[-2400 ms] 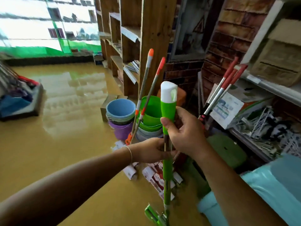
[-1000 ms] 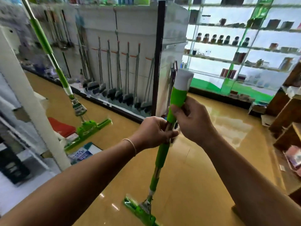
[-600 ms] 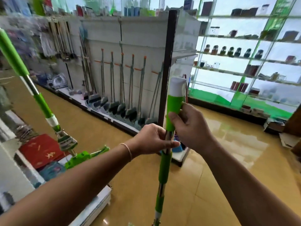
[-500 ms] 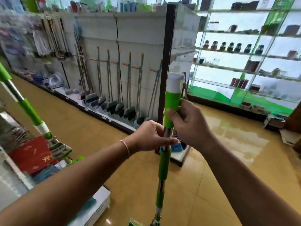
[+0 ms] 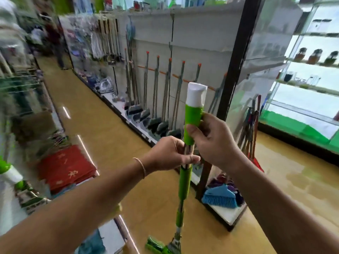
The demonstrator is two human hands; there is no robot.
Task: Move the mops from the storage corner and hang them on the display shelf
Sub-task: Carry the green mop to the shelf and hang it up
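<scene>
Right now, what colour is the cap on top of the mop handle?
White, above a green grip, on the mop; clearest in the head view.

mop (image 5: 184, 182) upright between hands, display shelf (image 5: 198, 43) behind it

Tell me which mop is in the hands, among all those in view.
The green mop with the white cap: left hand grips its steel shaft, right hand its green grip. The grey, orange-tipped mops stand at the display shelf, untouched.
</scene>
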